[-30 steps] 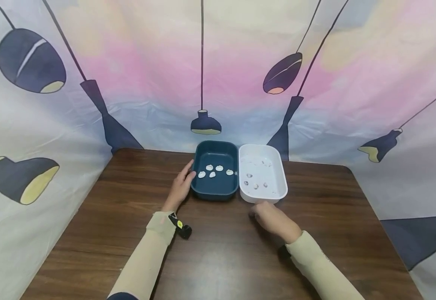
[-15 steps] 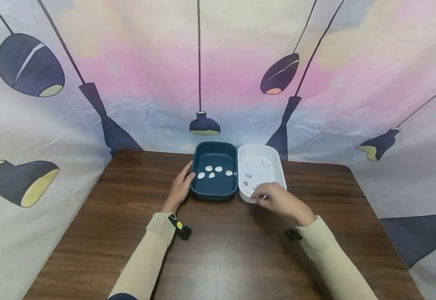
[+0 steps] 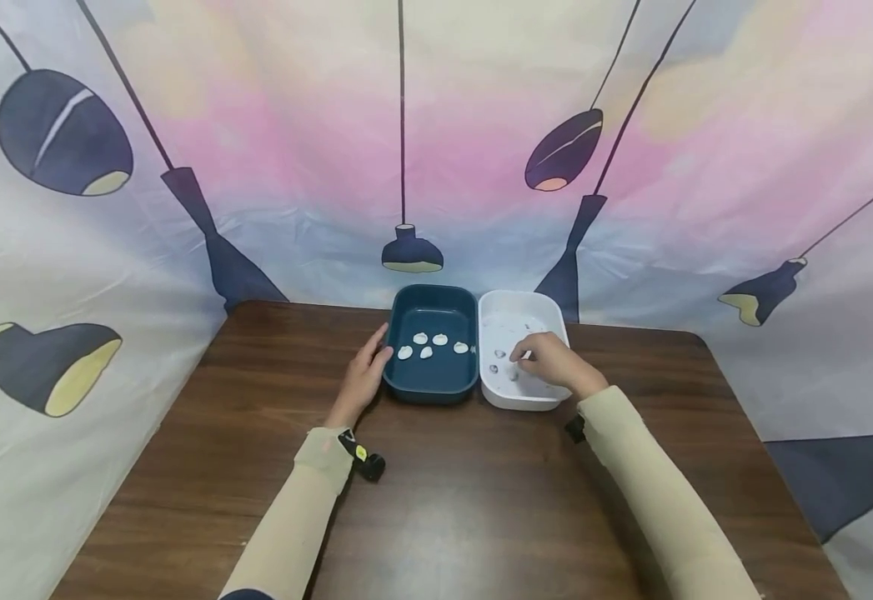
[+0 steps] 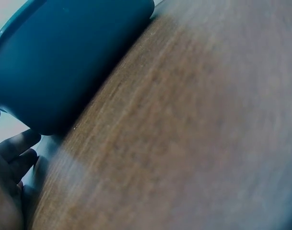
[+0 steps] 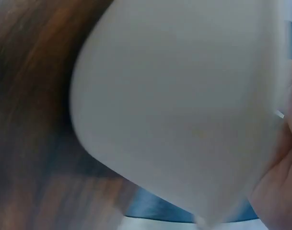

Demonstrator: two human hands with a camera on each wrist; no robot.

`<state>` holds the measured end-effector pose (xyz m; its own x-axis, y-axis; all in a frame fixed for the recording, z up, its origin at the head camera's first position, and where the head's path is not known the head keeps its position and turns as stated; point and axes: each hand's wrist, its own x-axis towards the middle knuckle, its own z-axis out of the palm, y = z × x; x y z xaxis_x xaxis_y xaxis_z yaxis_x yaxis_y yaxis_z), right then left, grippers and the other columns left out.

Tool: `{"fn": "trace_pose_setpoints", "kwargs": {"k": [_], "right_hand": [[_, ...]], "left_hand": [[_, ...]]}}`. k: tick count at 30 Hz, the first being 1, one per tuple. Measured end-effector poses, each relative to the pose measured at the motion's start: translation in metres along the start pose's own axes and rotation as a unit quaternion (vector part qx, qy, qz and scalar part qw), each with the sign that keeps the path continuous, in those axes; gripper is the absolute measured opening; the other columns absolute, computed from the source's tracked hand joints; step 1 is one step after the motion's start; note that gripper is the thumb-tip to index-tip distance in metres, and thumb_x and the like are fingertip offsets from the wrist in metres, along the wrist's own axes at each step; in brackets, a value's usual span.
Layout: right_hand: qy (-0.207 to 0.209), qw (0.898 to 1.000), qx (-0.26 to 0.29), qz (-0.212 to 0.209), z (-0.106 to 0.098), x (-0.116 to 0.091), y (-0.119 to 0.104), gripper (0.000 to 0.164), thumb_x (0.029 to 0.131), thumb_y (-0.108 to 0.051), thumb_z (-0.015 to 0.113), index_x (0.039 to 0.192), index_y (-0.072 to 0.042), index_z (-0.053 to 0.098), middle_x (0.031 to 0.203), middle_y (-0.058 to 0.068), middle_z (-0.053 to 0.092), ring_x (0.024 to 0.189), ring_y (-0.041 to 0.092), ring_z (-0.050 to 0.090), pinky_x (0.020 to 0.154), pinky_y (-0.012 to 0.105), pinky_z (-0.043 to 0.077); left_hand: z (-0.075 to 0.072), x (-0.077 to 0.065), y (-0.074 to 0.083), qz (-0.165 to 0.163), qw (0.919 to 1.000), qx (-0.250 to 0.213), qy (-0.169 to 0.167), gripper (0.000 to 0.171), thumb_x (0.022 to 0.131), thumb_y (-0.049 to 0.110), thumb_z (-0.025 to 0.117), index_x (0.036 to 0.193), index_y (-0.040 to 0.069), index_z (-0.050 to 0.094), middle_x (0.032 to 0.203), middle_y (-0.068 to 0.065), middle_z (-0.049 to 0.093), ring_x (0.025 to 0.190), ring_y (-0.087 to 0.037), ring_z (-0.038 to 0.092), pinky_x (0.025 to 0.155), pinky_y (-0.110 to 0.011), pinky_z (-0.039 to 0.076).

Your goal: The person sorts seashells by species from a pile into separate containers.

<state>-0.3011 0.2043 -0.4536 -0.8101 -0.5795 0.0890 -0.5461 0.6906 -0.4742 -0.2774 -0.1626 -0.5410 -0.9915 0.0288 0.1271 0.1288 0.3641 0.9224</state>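
A dark teal tray (image 3: 430, 380) holds several small white shells (image 3: 439, 340). My left hand (image 3: 361, 379) rests against its left side, fingers extended along the wall; these fingers (image 4: 18, 143) also show in the left wrist view. Touching the teal tray on its right is a white tray (image 3: 519, 402) with several greyish shells (image 3: 499, 354). Over its interior is my right hand (image 3: 556, 367), index finger and thumb bent toward each other. A small bright bit (image 5: 279, 114) shows by the hand in the right wrist view; whether it is held I cannot tell.
Both trays stand near the back edge of a brown wooden table (image 3: 436, 500). A cloth backdrop (image 3: 316, 167) with printed lamps hangs behind the table and at its sides. A black wrist camera (image 3: 370, 465) sits at the left cuff.
My right hand has moved from the front of the white tray up over its rim and into it. The left hand and both trays have stayed in place.
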Motion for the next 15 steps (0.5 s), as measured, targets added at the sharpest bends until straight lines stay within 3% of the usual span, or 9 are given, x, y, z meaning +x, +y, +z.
{"fn": "trace_pose_setpoints", "kwargs": {"k": [7, 15], "right_hand": [[-0.015, 0.999, -0.018, 0.028, 0.009, 0.003, 0.013, 0.011, 0.091, 0.004, 0.073, 0.1, 0.006, 0.08, 0.103, 0.019, 0.078, 0.098, 0.035, 0.071, 0.09, 0.049, 0.056], [-0.04, 0.998, -0.027, 0.046, 0.017, 0.006, 0.018, 0.022, 0.098, 0.0, 0.064, 0.113, 0.01, 0.076, 0.114, 0.023, 0.076, 0.115, 0.041, 0.069, 0.102, 0.052, 0.053]], "left_hand": [[0.002, -0.003, 0.001, 0.005, 1.0, -0.003, -0.003, 0.056, 0.114, 0.035, 0.047, 0.167, 0.023, 0.035, 0.169, -0.012, 0.036, 0.152, -0.038, 0.038, 0.122, -0.06, 0.03], [0.0, -0.001, -0.002, 0.004, 1.0, -0.006, 0.003, 0.055, 0.113, 0.036, 0.048, 0.166, 0.025, 0.038, 0.168, -0.011, 0.039, 0.151, -0.037, 0.039, 0.121, -0.059, 0.031]]}}
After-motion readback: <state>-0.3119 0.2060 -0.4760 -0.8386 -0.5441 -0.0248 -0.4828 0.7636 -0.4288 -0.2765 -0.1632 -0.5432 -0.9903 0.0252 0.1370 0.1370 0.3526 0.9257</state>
